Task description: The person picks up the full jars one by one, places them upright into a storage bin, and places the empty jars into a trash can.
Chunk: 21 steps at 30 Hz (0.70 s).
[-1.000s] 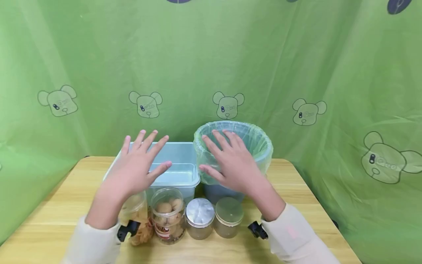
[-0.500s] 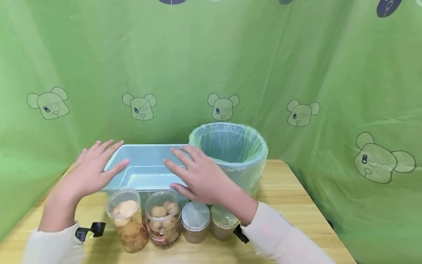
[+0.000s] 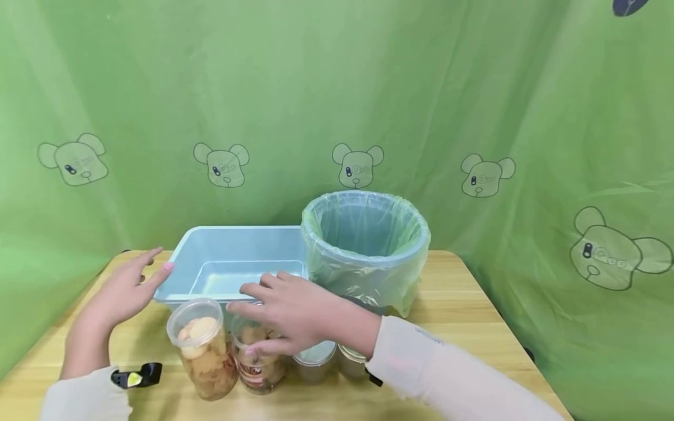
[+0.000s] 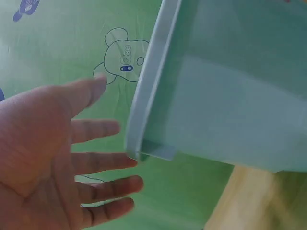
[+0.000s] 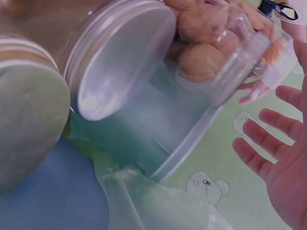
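My left hand is beside the front left corner of the light blue plastic tub, fingers spread with nothing between them. Close by stands a tall clear jar of pale orange pieces. My right hand hovers over the lidless-looking clear jar of round brown, walnut-like pieces, partly hiding its rim. In the right wrist view that hand's fingers are loosely spread, apart from the jar. Two short jars stand to its right, one with a silver lid, the other with a dull lid, both partly covered by my arm.
A round bin lined with a green plastic bag stands behind the short jars, touching the tub's right end in this view. The wooden table carries everything. A green cloth with bear prints hangs behind and at the sides.
Both hands were raised over the tub and bin. The left has moved left and down beside the tub; the right has moved left and down over the jar of brown pieces.
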Each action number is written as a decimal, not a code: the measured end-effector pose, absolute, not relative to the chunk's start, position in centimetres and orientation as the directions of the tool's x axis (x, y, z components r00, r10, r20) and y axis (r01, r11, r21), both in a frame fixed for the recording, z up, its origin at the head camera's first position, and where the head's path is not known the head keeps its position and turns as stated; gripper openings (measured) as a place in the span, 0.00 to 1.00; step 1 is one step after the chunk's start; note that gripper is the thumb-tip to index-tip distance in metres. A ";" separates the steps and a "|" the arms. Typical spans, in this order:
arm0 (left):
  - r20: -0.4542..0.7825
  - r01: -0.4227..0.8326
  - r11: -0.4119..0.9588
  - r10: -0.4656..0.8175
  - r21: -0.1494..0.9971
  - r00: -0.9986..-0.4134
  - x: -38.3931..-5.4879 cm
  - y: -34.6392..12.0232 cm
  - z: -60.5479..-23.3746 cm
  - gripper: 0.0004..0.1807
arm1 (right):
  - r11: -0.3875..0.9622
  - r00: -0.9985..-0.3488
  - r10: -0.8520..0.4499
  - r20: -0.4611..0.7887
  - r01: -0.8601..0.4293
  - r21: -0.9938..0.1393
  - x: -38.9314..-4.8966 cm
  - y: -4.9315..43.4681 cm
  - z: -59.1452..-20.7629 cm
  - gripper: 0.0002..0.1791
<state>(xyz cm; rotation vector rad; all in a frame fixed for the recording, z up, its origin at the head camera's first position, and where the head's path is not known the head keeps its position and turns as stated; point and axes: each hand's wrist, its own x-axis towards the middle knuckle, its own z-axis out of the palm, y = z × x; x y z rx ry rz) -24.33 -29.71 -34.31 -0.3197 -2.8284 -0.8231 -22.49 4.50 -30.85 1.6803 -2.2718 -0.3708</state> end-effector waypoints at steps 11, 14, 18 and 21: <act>0.224 0.160 0.734 0.011 0.661 -0.975 -23.1 -29.9 -35.8 0.33 | 0.176 -0.242 -0.968 -0.058 -0.831 0.527 -23.0 2.8 -31.9 0.43; 0.177 0.122 0.661 -0.017 0.740 -0.984 -22.9 -29.7 -36.0 0.31 | 0.193 -0.269 -0.959 -0.088 -0.849 0.492 -23.4 2.7 -32.0 0.44; 0.140 0.087 0.557 -0.054 0.826 -0.989 -22.7 -29.7 -36.6 0.27 | 0.208 -0.290 -0.950 -0.119 -0.867 0.453 -23.9 2.7 -32.2 0.46; 0.133 0.087 0.459 -0.071 0.884 -0.989 -22.9 -29.8 -37.2 0.28 | 0.206 -0.288 -0.950 -0.124 -0.872 0.444 -24.2 2.6 -32.4 0.47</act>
